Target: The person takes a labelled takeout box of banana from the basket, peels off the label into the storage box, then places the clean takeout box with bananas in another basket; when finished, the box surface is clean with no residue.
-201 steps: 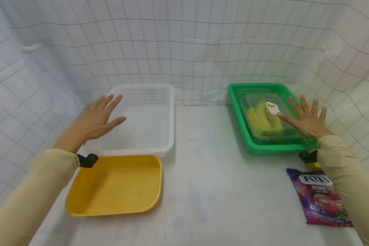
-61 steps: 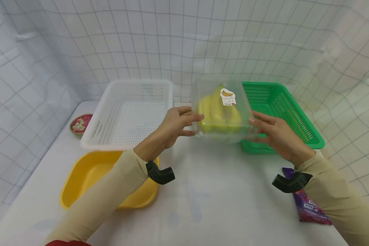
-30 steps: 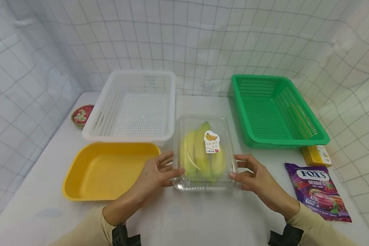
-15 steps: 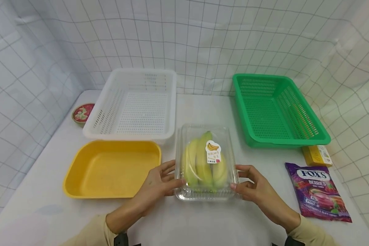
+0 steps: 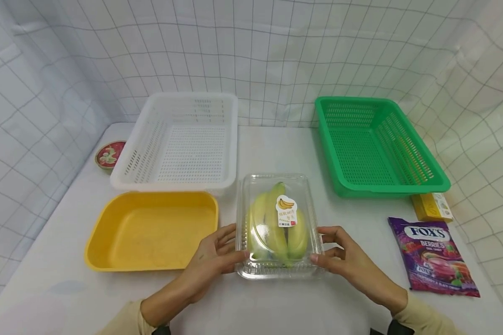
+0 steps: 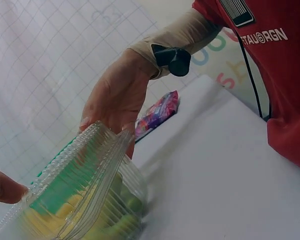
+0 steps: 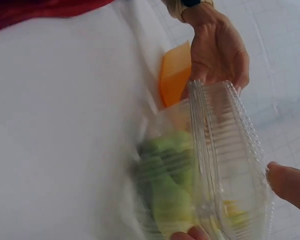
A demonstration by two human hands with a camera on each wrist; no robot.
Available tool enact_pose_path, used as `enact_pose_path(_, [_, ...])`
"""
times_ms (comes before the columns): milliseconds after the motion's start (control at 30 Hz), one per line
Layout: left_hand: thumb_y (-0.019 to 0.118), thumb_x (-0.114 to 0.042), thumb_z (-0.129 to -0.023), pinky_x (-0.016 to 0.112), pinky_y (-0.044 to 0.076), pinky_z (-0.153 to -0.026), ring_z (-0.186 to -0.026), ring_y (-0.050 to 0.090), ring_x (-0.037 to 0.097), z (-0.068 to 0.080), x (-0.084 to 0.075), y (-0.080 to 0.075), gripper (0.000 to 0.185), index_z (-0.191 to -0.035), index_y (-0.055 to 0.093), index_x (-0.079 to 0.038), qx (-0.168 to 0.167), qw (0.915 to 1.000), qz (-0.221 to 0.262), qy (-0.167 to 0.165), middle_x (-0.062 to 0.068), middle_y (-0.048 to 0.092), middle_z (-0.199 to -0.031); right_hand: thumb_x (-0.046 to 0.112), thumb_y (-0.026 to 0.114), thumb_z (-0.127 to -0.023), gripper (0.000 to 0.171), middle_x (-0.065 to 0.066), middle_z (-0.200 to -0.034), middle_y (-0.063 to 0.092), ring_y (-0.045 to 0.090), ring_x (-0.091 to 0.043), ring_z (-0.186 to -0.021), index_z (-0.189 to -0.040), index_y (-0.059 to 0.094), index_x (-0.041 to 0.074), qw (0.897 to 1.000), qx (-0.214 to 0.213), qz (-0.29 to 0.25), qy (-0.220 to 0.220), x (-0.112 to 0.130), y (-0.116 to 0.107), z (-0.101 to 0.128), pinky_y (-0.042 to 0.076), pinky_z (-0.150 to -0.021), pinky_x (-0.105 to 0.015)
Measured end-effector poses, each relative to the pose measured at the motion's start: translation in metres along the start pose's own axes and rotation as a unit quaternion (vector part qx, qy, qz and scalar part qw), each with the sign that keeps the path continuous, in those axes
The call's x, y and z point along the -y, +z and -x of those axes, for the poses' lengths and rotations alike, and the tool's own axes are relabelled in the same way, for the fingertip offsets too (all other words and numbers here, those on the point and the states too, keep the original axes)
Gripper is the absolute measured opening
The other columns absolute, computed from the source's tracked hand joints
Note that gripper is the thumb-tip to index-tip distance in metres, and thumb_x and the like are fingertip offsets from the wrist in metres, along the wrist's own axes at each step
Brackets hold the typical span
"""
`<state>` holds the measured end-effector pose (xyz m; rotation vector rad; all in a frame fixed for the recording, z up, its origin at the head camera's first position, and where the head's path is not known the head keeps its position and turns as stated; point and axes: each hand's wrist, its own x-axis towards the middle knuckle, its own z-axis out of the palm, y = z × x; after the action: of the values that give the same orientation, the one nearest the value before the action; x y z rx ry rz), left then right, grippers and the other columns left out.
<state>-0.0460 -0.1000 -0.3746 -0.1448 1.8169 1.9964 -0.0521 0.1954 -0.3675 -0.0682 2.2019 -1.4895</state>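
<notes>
The clear box of bananas [image 5: 278,226] sits on the white table [image 5: 352,302], just beside the yellow tray [image 5: 151,231]. The left hand [image 5: 211,260] and right hand [image 5: 348,263] pinch its near corners with curled fingers. It looks light, thin and slippery, so holding both sides seems best.

Left hand [image 5: 211,260] and right hand [image 5: 348,260] level, facing inward — fingers curled, pinching — forearms converging.
</notes>
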Motion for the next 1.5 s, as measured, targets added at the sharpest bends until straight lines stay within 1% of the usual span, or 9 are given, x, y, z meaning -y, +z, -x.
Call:
enact_pose_path(133, [0.069, -0.016, -0.077, 0.039, 0.052, -0.083, -0.127, 0.036, 0.035, 0.003, -0.003, 0.001, 0.073, -0.137, 0.028, -0.008, 0.009, 0.9999, -0.008, 0.000, 0.017, 0.032, -0.142, 0.044, 0.057, -0.085, 0.056, -0.005, -0.129, 0.042, 0.056, -0.019, -0.101, -0.130, 0.035, 0.022, 0.984, -0.041, 0.162, -0.068, 0.007, -0.007, 0.000, 0.051, -0.075, -0.032])
enact_pose_path(300, [0.069, -0.017, -0.078, 0.042, 0.050, -0.085, -0.129, 0.033, 0.036, 0.004, -0.006, 0.004, 0.074, -0.138, 0.026, -0.007, 0.014, 0.9997, -0.020, -0.003, 0.016, 0.028, -0.144, 0.037, 0.061, -0.085, 0.052, -0.002, -0.130, 0.043, 0.048, -0.018, -0.114, -0.129, 0.043, 0.016, 0.904, -0.151, 0.316, -0.244, 0.022, -0.017, -0.015, 0.047, -0.086, -0.040])
enact_pose_path(500, [0.068, -0.018, -0.079, 0.041, 0.050, -0.086, -0.129, 0.033, 0.036, 0.004, -0.002, 0.005, 0.076, -0.140, 0.023, -0.007, 0.025, 0.9995, -0.021, -0.004, 0.014, 0.027, -0.145, 0.019, 0.068, -0.080, 0.034, 0.002, -0.123, 0.050, 0.046, -0.011, -0.115, -0.112, 0.059, 0.019, 0.837, -0.093, 0.357, -0.404, 0.026, -0.018, -0.040, 0.041, -0.094, -0.023])
enact_pose_path(833, [0.069, -0.019, -0.078, 0.042, 0.049, -0.087, -0.130, 0.031, 0.036, 0.005, -0.003, 0.005, 0.078, -0.140, 0.022, -0.007, 0.030, 0.9994, -0.016, -0.001, 0.018, 0.025, -0.145, 0.006, 0.070, -0.075, 0.024, 0.005, -0.104, 0.060, 0.057, -0.009, -0.100, -0.095, 0.064, 0.017, 0.780, -0.111, 0.364, -0.497, 0.023, -0.010, -0.055, 0.048, -0.080, -0.018])
enact_pose_path(933, [0.069, -0.020, -0.079, 0.043, 0.049, -0.088, -0.130, 0.030, 0.037, 0.005, -0.002, 0.005, 0.078, -0.140, 0.022, -0.006, 0.029, 0.9994, -0.018, -0.003, 0.018, 0.023, -0.145, 0.004, 0.069, -0.076, 0.024, 0.006, -0.102, 0.059, 0.057, -0.007, -0.098, -0.096, 0.063, 0.015, 0.788, -0.125, 0.347, -0.493, 0.022, -0.008, -0.057, 0.048, -0.078, -0.016])
enact_pose_path(1133, [0.069, -0.021, -0.078, 0.043, 0.048, -0.090, -0.132, 0.028, 0.036, 0.004, -0.001, 0.004, 0.080, -0.141, 0.020, -0.007, 0.033, 0.9992, -0.020, -0.006, 0.017, 0.021, -0.147, -0.008, 0.061, -0.079, 0.024, -0.002, -0.101, 0.060, 0.059, -0.013, -0.097, -0.097, 0.061, 0.008, 0.849, -0.147, 0.207, -0.464, 0.025, -0.007, -0.057, 0.051, -0.080, -0.018])
enact_pose_path(1233, [0.068, -0.020, -0.079, 0.043, 0.048, -0.089, -0.131, 0.029, 0.036, 0.003, 0.000, 0.004, 0.080, -0.141, 0.020, -0.007, 0.033, 0.9993, -0.019, -0.005, 0.018, 0.021, -0.146, -0.012, 0.058, -0.079, 0.022, -0.009, -0.099, 0.061, 0.060, -0.017, -0.096, -0.095, 0.061, 0.002, 0.868, -0.153, 0.145, -0.450, 0.035, -0.008, -0.052, 0.054, -0.074, -0.023])
enact_pose_path(1400, [0.063, -0.028, -0.083, 0.046, 0.044, -0.094, -0.133, 0.026, 0.034, 0.008, -0.007, 0.001, 0.080, -0.143, 0.013, -0.010, 0.081, 0.9943, -0.068, -0.016, 0.017, 0.020, -0.147, -0.013, 0.057, -0.080, 0.017, -0.014, -0.095, 0.060, 0.059, -0.017, -0.092, -0.093, 0.062, -0.003, 0.883, -0.154, 0.114, -0.429, 0.054, -0.008, -0.042, 0.055, -0.070, -0.025])
enact_pose_path(1500, [0.056, -0.038, -0.087, 0.045, 0.040, -0.098, -0.133, 0.028, 0.029, 0.015, -0.020, -0.009, 0.077, -0.145, 0.009, -0.016, 0.142, 0.9776, -0.151, -0.035, 0.009, 0.020, -0.148, -0.012, 0.059, -0.079, 0.018, -0.013, -0.094, 0.060, 0.059, -0.014, -0.090, -0.093, 0.063, -0.001, 0.878, -0.162, 0.124, -0.433, 0.062, -0.010, -0.040, 0.055, -0.071, -0.024])
